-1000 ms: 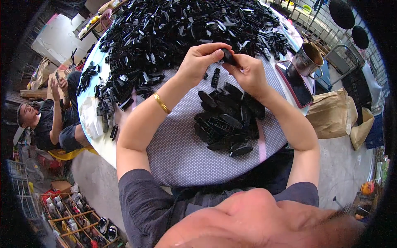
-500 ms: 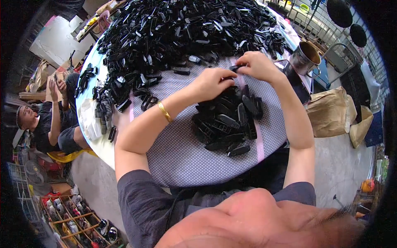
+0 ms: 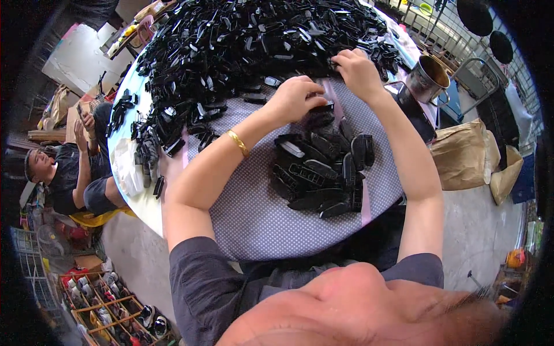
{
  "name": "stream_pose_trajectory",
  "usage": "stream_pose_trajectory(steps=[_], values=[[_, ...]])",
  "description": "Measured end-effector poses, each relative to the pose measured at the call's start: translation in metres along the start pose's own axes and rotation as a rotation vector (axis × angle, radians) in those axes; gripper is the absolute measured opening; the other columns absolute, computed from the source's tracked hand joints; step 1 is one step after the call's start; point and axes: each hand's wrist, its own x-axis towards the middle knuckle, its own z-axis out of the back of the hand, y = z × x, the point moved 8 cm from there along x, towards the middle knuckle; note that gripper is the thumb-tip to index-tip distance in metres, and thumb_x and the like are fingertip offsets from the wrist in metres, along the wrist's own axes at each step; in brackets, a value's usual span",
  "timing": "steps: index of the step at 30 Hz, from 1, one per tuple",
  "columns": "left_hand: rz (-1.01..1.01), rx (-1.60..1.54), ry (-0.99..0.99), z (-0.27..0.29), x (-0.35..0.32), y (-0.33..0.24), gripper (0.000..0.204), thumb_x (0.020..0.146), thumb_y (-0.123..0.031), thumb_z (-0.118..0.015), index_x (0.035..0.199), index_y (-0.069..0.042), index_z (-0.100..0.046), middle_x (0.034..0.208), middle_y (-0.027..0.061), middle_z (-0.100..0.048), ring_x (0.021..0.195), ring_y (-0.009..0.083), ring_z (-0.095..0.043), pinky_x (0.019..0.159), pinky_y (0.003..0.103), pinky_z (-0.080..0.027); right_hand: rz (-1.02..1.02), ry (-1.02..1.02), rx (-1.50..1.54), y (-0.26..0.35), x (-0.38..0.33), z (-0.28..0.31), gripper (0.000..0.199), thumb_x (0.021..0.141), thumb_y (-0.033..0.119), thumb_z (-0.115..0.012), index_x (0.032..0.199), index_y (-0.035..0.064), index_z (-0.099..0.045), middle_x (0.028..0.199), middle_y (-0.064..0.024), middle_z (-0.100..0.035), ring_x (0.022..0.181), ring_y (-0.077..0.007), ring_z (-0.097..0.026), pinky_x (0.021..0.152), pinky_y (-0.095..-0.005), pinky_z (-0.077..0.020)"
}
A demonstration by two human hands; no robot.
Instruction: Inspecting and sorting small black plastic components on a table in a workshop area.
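From the head view I see my left hand (image 3: 294,98) curled, fingertips pressing a small glossy black plastic clip (image 3: 321,106) just under them onto the dotted grey tablecloth (image 3: 254,213). My right hand (image 3: 358,69) reaches into the big heap of black plastic pieces (image 3: 242,40); whether its fingers grip one I cannot tell. I judge this a sorting step; next calls for dropping the clip onto the small stack of sorted pieces (image 3: 323,173) below my fingers.
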Motion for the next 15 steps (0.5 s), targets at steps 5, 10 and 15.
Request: stream_pose_trajectory(steps=[5, 10, 15], values=[[-0.124, -0.095, 0.187, -0.012, -0.003, -0.016, 0.026, 0.072, -0.018, -0.066, 0.094, -0.003, -0.062, 0.085, 0.0134, -0.06, 0.081, 0.027, -0.056, 0.072, 0.034, -0.045, -0.029, 0.063, -0.055, 0.011, -0.002, 0.006, 0.019, 0.076, 0.012, -0.055, 0.094, 0.0059, -0.058, 0.083, -0.0076, -0.061, 0.085, -0.0257, -0.056, 0.072, -0.0367, -0.0468], [-0.039, 0.007, -0.051, 0.004, -0.006, -0.009, 0.022, 0.076, -0.01, -0.061, 0.096, -0.001, -0.062, 0.088, 0.0146, -0.061, 0.08, 0.0241, -0.06, 0.07, 0.032, -0.047, -0.225, -0.095, 0.267, 0.017, -0.005, 0.023, 0.017, 0.08, 0.013, -0.055, 0.095, 0.005, -0.057, 0.079, -0.0176, -0.06, 0.071, -0.0341, -0.059, 0.062, -0.0403, -0.047], [0.509, -1.044, -0.197, 0.008, -0.015, 0.035, 0.026, 0.088, -0.006, -0.046, 0.11, 0.006, -0.051, 0.094, 0.012, -0.061, 0.074, 0.0192, -0.062, 0.07, 0.03, -0.052, -0.174, -0.118, 0.351, 0.043, -0.01, 0.026, 0.02, 0.085, 0.014, -0.052, 0.102, 0.0057, -0.057, 0.087, -0.0187, -0.061, 0.079, -0.033, -0.06, 0.064, -0.0372, -0.0478]])
